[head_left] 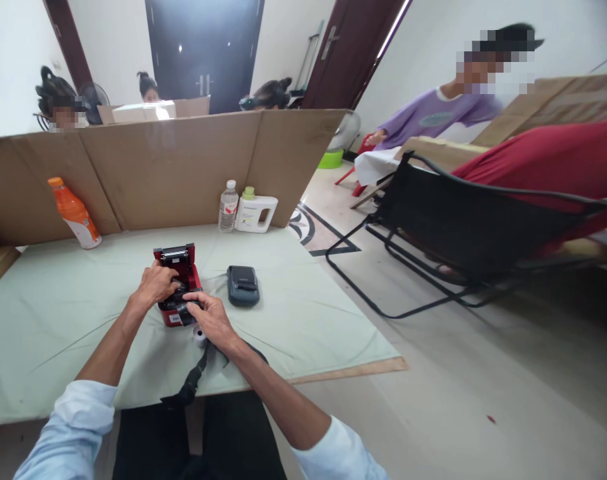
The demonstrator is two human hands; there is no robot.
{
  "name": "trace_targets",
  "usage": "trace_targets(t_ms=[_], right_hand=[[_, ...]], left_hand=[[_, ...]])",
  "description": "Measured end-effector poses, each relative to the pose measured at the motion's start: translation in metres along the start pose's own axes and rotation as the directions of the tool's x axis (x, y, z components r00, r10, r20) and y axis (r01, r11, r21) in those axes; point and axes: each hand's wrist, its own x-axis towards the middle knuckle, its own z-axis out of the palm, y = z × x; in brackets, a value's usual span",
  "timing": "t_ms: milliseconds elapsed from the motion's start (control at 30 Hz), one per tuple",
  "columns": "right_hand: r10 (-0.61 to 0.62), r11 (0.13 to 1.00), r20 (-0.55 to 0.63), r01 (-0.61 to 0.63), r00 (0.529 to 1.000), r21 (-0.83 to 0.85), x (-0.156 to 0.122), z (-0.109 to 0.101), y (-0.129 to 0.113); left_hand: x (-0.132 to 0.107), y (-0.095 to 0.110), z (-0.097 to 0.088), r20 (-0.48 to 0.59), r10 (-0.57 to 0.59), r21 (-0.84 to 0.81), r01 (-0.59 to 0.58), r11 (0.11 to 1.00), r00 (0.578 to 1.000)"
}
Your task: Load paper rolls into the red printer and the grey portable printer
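Observation:
A small red and black printer point(176, 275) with its lid raised sits on the pale green table cover point(293, 300). My left hand point(156, 284) grips its left side with curled fingers. My right hand point(209, 319) rests on its front right corner, fingers pinched at the black inner part. A small white paper roll point(199, 335) lies on the cover just below my right hand. A dark strap point(196, 377) runs from under that hand down off the table edge. A dark grey handheld device point(243, 285) lies to the right of the printer.
An orange bottle point(74, 213), a clear water bottle point(228, 207) and a white jug point(256, 213) stand against the cardboard divider point(173, 167). A black folding chair point(458, 233) stands on the floor to the right. Other people sit beyond the divider and at the right.

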Motion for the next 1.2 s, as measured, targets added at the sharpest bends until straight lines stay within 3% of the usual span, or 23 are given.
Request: trace_targets(t_ms=[133,367,700,1033,1200], right_hand=[[-0.009,1.0,-0.003,0.009,1.0,0.015,0.002,0.0,0.0],[0.036,0.997,0.008,-0.036,0.999,0.068,-0.002,0.001,-0.009],[-0.01,1.0,0.017,0.01,1.0,-0.028,-0.01,0.0,-0.008],[0.004,1.0,0.013,-0.005,1.0,0.018,-0.013,-0.002,-0.012],[0.014,1.0,0.009,-0.014,1.0,-0.008,-0.01,-0.002,-0.012]], left_hand=[[0.006,0.006,-0.003,0.11,-0.012,0.082,0.003,0.997,0.994],[-0.005,-0.007,0.011,-0.111,-0.056,-0.124,0.043,0.991,0.992],[-0.01,-0.004,0.009,-0.142,-0.259,-0.18,0.232,0.956,0.956],[-0.002,-0.009,0.018,-0.092,-0.241,-0.148,0.226,0.963,0.966],[-0.004,-0.001,0.013,-0.057,-0.2,0.01,0.201,0.98,0.978]])
